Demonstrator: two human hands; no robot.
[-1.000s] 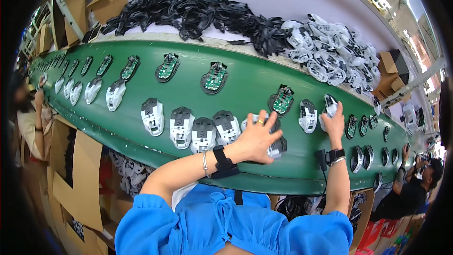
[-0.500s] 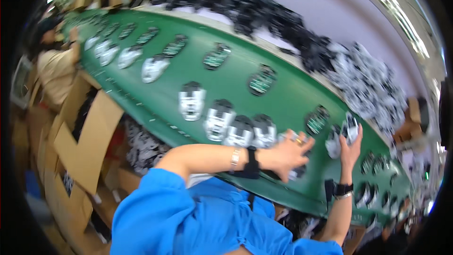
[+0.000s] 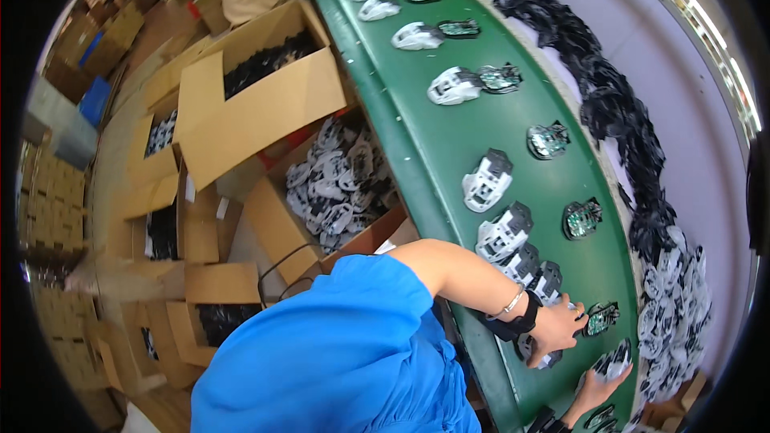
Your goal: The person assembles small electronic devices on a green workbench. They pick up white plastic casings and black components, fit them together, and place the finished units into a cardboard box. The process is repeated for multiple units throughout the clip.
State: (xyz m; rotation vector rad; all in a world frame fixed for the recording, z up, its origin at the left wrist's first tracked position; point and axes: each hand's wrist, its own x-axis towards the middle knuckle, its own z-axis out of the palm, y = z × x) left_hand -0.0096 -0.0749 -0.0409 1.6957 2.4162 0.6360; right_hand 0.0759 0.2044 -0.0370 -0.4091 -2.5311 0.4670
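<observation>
An open brown cardboard box (image 3: 277, 224) just left of the green conveyor belt (image 3: 449, 152) is heaped with white plastic mouse shells (image 3: 337, 184); a larger open carton (image 3: 257, 104) farther off holds small black parts (image 3: 265, 60). At the near end of the belt, the left hand (image 3: 556, 327) curls over a white-and-black mouse shell (image 3: 539, 353), fingers closed around it, beside a small green circuit board (image 3: 600, 318). The right hand (image 3: 600, 389) lies nearer still, fingers seemingly spread over another pale shell (image 3: 613, 362), though the rim distortion leaves its hold unclear.
</observation>
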